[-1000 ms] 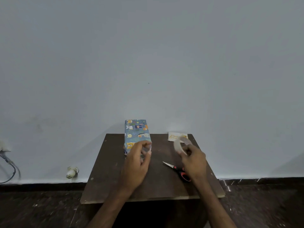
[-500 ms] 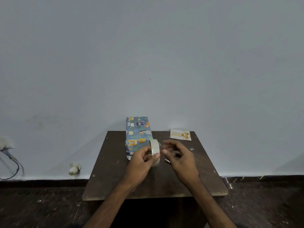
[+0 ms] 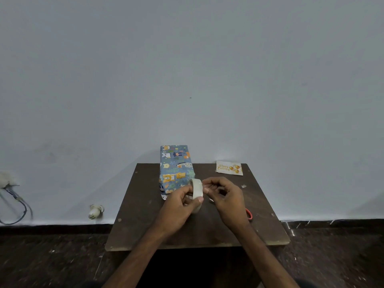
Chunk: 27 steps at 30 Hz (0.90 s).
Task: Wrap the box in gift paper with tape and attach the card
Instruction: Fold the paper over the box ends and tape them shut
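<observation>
Head view — your left hand (image 3: 178, 202) grips the tape roll (image 3: 197, 189), your right hand (image 3: 225, 199) pinches its edge — wrapped box (image 3: 175, 167) just beyond them.

A: Any legible text logged?
B: One item. "Happy Birthday" is read in gold script on the white card (image 3: 229, 168), printed left of gold balloons. Card is laid flat at the table's (image 3: 145, 204) far right corner.
</observation>
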### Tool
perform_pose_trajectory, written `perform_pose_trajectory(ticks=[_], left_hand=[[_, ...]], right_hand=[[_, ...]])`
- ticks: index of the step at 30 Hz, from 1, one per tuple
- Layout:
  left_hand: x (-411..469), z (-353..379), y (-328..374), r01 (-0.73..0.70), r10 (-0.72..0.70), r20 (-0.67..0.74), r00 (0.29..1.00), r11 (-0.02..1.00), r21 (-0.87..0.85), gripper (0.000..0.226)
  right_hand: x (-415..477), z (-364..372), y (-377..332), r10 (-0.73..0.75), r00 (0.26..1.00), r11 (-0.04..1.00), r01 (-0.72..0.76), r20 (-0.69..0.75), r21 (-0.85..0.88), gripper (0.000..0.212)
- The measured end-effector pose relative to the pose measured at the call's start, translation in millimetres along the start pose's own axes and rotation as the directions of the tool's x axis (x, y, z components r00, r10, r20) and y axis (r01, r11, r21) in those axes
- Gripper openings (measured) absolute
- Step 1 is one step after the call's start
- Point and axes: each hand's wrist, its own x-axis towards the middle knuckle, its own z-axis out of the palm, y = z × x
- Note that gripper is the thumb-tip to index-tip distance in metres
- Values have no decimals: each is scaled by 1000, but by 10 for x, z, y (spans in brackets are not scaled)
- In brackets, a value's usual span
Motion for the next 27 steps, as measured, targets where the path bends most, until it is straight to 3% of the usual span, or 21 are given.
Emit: perform_pose_trajectory(ticks=[6,11,13,16,19,23,27], left_hand=[[-43,-16,51,27,-29,17,999,997,76,31],[-63,-94,65,0,-18,56,998,950,312,8],[-80,-115,91,9,-37,74,997,935,355,10],[-110,-116,124,6,-49,104,993,925,379,8],[-121,-96,82,18,-62,114,992,936,352,8],[-109,-73,55,110,-141,112,984,963,245,36],[-105,-68,66,91,-127,181,975,977,195,19]], right_hand=[[8,-2,53,-56,998,990,58,18,-132,20],[28,-78,35,-119,974,893,189,190,-409,17],[20,-86,38,-90,976,892,168,200,-419,16],[23,-116,50,139,977,971,-102,161,-215,13],[22,-115,34,322,920,942,-335,221,22,6],[5,-43,-55,384,900,890,-420,207,175,14],[-7,-12,-112,425,888,863,-456,174,217,22]])
